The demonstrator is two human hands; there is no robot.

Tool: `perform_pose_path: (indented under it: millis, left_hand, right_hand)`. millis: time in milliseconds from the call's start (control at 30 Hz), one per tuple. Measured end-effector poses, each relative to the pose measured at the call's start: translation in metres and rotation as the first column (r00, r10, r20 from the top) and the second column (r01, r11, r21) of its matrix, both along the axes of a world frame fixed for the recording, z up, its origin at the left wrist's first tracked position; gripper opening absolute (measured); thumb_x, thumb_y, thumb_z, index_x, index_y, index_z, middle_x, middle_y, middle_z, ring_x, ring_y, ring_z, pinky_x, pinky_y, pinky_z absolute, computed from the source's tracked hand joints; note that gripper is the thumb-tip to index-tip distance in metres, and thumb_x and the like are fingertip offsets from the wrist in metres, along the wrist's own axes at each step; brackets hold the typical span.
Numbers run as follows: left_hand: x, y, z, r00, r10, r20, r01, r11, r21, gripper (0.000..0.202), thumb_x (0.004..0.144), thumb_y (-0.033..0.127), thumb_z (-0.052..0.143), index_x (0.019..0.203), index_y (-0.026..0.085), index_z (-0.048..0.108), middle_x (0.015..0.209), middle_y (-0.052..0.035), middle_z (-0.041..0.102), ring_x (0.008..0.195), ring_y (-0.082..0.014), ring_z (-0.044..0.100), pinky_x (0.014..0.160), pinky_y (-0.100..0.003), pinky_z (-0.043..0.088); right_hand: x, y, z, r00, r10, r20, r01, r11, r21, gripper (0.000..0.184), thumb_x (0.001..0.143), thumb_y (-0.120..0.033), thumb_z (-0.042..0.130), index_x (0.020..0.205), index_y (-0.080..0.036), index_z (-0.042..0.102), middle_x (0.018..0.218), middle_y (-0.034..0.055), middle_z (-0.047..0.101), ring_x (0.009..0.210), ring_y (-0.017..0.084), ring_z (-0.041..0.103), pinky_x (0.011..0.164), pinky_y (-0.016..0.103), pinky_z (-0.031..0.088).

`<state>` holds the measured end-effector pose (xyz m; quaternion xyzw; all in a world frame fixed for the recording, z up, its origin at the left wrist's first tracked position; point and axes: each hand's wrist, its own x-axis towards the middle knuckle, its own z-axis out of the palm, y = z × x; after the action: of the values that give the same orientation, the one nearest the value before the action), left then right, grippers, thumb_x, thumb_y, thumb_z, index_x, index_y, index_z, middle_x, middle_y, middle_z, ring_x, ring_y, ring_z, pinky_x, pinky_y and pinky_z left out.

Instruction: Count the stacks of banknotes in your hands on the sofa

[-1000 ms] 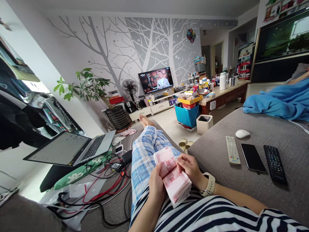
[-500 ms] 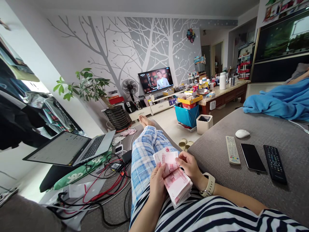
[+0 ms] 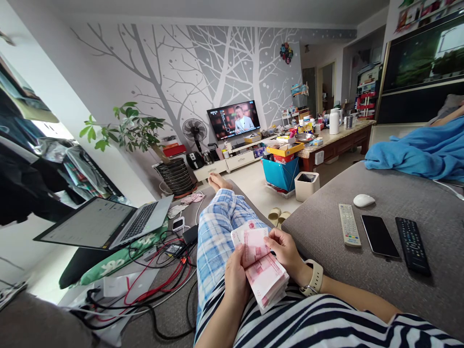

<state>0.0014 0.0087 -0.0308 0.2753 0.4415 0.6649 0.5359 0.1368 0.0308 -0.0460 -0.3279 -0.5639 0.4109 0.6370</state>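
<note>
— What pattern marks the loose cloth trousers [image 3: 213,232]?
— Blue-and-white plaid. Near them, the rectangular paper banknotes [image 3: 266,276] are pinkish red and white, and the cloth top [image 3: 308,324] has dark and white stripes.
— Right of the trousers?
— A white oval mouse [image 3: 364,200] and a slim black rectangular phone [image 3: 380,235].
— Left of them?
— A thin silver-grey laptop [image 3: 119,222], long red, black and white cables [image 3: 152,291], and a green cushion [image 3: 116,261] with white figures.
</note>
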Motion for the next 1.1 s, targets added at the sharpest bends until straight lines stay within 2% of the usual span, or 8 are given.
perform_pose_path:
  millis: [167, 433, 567, 833, 967, 1100]
  left_hand:
    - [-0.0012, 0.0045, -0.0047, 0.998, 0.045, 0.041, -0.042, 0.996, -0.078, 0.017, 0.083, 0.026, 0.06, 0.078, 0.013, 0.07, 0.077, -0.004, 0.073, 0.069, -0.0143, 0.067, 0.079, -0.029, 0.055]
    - [-0.0029, 0.0075, -0.0076, 0.999, 0.023, 0.042, -0.019, 0.996, -0.082, 0.019, 0.085, 0.025, 0.055, 0.084, 0.013, 0.07, 0.088, -0.0067, 0.074, 0.077, -0.0156, 0.069, 0.079, -0.027, 0.053]
    - [-0.0009, 0.004, -0.0028, 0.999, 0.018, 0.043, -0.015, 0.999, -0.051, 0.016, 0.078, 0.028, 0.061, 0.08, 0.014, 0.069, 0.081, -0.0055, 0.074, 0.075, -0.0187, 0.069, 0.076, -0.031, 0.055]
    - [-0.0023, 0.0024, -0.0032, 0.999, 0.027, -0.046, -0.028, 0.999, -0.031, 0.014, 0.065, 0.028, 0.065, 0.07, 0.015, 0.066, 0.065, -0.0003, 0.067, 0.061, -0.0162, 0.062, 0.06, -0.028, 0.052]
    - [-0.0064, 0.004, -0.0075, 0.989, 0.063, -0.134, -0.065, 0.998, -0.009, 0.014, 0.063, 0.028, 0.067, 0.066, 0.015, 0.065, 0.064, -0.001, 0.066, 0.061, -0.0166, 0.061, 0.057, -0.027, 0.05]
    - [-0.0069, 0.0064, -0.0097, 0.992, 0.048, -0.117, -0.047, 0.999, 0.006, 0.015, 0.064, 0.028, 0.066, 0.069, 0.014, 0.066, 0.066, -0.0018, 0.067, 0.062, -0.0169, 0.062, 0.057, -0.027, 0.05]
  right_hand:
    - [-0.0002, -0.0011, 0.0, 1.0, 0.009, -0.013, -0.009, 1.0, 0.001, 0.03, 0.084, -0.036, 0.06, 0.063, -0.02, 0.046, 0.061, -0.0039, 0.043, 0.059, 0.013, 0.039, 0.056, 0.026, 0.032]
    - [0.0001, -0.0035, 0.0028, 0.997, 0.053, -0.052, -0.053, 0.999, 0.01, 0.03, 0.083, -0.038, 0.061, 0.063, -0.02, 0.049, 0.06, -0.0036, 0.044, 0.058, 0.013, 0.039, 0.055, 0.026, 0.033]
    - [-0.0001, -0.0053, 0.0055, 0.996, 0.061, -0.068, -0.06, 0.998, 0.007, 0.032, 0.083, -0.041, 0.062, 0.063, -0.02, 0.05, 0.06, -0.0029, 0.045, 0.058, 0.013, 0.04, 0.055, 0.026, 0.034]
    - [-0.0002, -0.0062, 0.0077, 0.992, 0.1, -0.077, -0.101, 0.995, -0.014, 0.032, 0.082, -0.047, 0.063, 0.068, -0.019, 0.055, 0.064, -0.0011, 0.051, 0.061, 0.015, 0.046, 0.059, 0.027, 0.038]
    - [-0.0001, -0.0064, 0.0083, 0.988, 0.117, -0.096, -0.119, 0.993, -0.013, 0.028, 0.082, -0.043, 0.064, 0.07, -0.019, 0.058, 0.066, -0.0004, 0.055, 0.062, 0.015, 0.047, 0.059, 0.026, 0.039]
    - [0.0002, -0.0064, 0.0086, 0.988, 0.117, -0.103, -0.118, 0.993, -0.008, 0.029, 0.082, -0.044, 0.064, 0.068, -0.019, 0.057, 0.065, -0.0009, 0.054, 0.061, 0.015, 0.047, 0.058, 0.026, 0.039]
